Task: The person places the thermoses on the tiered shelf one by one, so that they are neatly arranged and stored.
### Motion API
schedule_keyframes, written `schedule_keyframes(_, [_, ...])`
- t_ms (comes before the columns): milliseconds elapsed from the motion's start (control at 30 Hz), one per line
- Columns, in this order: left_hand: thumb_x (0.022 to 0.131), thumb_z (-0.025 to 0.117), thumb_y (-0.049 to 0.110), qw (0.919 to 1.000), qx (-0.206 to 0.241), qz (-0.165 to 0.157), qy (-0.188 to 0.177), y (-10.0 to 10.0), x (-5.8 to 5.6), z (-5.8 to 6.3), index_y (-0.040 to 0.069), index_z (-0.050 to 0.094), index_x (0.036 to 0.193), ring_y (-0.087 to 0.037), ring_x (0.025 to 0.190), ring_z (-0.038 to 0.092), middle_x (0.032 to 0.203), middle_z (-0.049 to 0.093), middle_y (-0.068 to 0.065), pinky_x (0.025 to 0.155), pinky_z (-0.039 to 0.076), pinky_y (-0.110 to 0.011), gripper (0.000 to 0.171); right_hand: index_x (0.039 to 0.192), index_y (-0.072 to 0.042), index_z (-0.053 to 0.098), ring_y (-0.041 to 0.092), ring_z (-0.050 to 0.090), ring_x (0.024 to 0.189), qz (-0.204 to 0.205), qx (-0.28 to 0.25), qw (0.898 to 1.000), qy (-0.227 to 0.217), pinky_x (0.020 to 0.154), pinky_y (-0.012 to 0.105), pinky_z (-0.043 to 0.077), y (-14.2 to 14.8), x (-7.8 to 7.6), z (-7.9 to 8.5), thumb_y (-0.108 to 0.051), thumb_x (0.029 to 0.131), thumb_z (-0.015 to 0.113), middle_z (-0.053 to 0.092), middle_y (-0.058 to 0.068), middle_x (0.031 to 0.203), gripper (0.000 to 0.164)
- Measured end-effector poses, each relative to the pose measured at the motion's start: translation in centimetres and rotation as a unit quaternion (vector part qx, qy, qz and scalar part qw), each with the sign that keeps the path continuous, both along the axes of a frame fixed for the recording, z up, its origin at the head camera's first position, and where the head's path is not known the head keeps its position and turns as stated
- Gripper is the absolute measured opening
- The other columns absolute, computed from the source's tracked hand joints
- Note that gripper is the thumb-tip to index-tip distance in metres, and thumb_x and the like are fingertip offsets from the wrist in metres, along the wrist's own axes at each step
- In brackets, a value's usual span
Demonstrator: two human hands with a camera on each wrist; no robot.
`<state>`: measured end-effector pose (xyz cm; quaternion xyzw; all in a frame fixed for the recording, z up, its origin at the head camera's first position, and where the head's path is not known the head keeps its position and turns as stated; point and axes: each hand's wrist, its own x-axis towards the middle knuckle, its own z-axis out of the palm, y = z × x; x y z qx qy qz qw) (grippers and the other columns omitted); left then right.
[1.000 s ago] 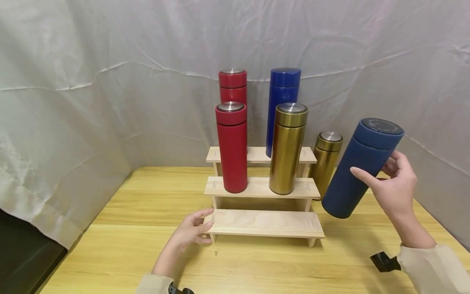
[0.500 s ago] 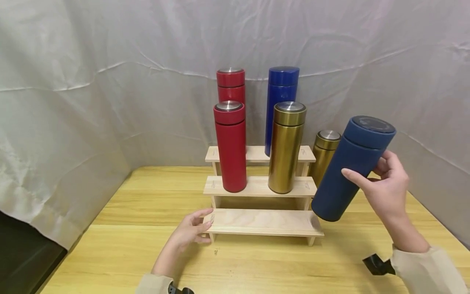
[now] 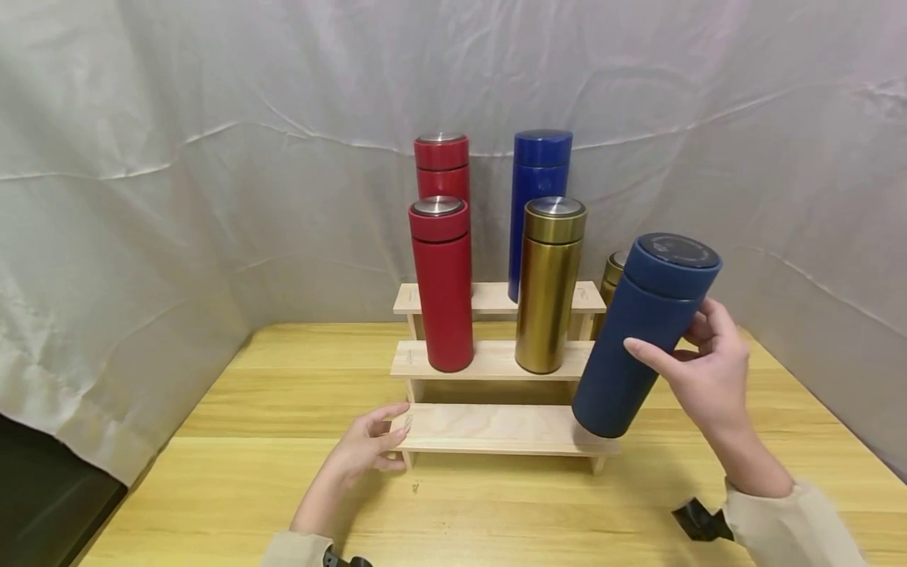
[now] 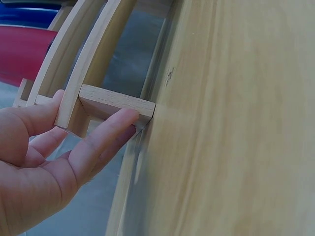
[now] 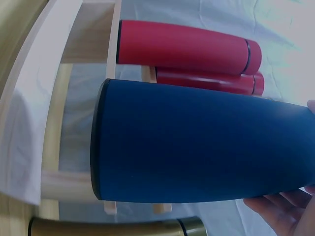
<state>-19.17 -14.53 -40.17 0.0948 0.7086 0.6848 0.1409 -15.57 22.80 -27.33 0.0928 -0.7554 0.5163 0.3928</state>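
Note:
My right hand [image 3: 708, 378] grips a dark blue thermos flask [image 3: 641, 339] round its side. The flask leans, its lid toward the upper right and its base over the right end of the lowest step of the wooden display stand [image 3: 489, 429]. In the right wrist view the blue flask [image 5: 202, 142] fills the middle, with fingertips [image 5: 275, 209] at its lid end. My left hand [image 3: 364, 445] holds the left end of the lowest step. The left wrist view shows that hand [image 4: 54, 167] with its thumb at the board's end and fingers against the leg [image 4: 118, 103].
On the middle step stand a red flask [image 3: 442, 291] and a gold flask [image 3: 549, 291]. Behind them, a red flask [image 3: 442, 161] and a bright blue flask [image 3: 541, 181] occupy the top step. Another gold flask [image 3: 612, 272] is partly hidden behind the held one. Grey cloth [image 3: 319, 197] hangs around the table.
My right hand has carried the dark blue flask leftward and slightly down, from right of the stand to over the lowest step's right end, less tilted. My left hand has stayed in place.

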Motion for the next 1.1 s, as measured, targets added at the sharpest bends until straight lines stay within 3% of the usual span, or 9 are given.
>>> schedule_keyframes(467, [0.089, 0.053, 0.005, 1.0, 0.006, -0.006, 0.001, -0.2, -0.2, -0.5, -0.006, 0.036, 0.132, -0.026, 0.084, 0.059, 0.108, 0.047, -0.024, 0.07, 0.054, -0.044, 0.048, 0.124, -0.003, 0.047, 0.01, 0.06, 0.079, 0.071, -0.001, 0.997, 0.018, 0.06, 0.017, 0.054, -3.4, -0.3, -0.4, 0.012, 0.063, 0.074, 0.06, -0.003, 0.1, 0.069])
schedule_keyframes(900, [0.089, 0.054, 0.006, 1.0, 0.0, -0.002, 0.005, -0.2, -0.1, -0.4, -0.005, 0.037, 0.131, -0.026, 0.087, 0.057, 0.115, 0.042, -0.028, 0.07, 0.054, -0.045, 0.047, 0.121, 0.001, 0.048, 0.015, 0.06, 0.081, 0.136, -0.051, 0.989, 0.026, 0.059, 0.023, 0.056, -6.6, -1.1, -1.1, 0.014, 0.06, 0.075, 0.061, 0.002, 0.1, 0.069])
schedule_keyframes(1100, [0.089, 0.054, 0.006, 1.0, -0.001, -0.003, 0.006, -0.1, -0.1, -0.4, -0.005, 0.037, 0.131, -0.027, 0.09, 0.055, 0.119, 0.039, -0.029, 0.07, 0.054, -0.045, 0.047, 0.124, -0.003, 0.048, 0.015, 0.06, 0.084, 0.151, -0.044, 0.987, 0.027, 0.059, 0.025, 0.056, -8.2, -1.6, -1.4, 0.01, 0.06, 0.078, 0.06, 0.007, 0.103, 0.072])
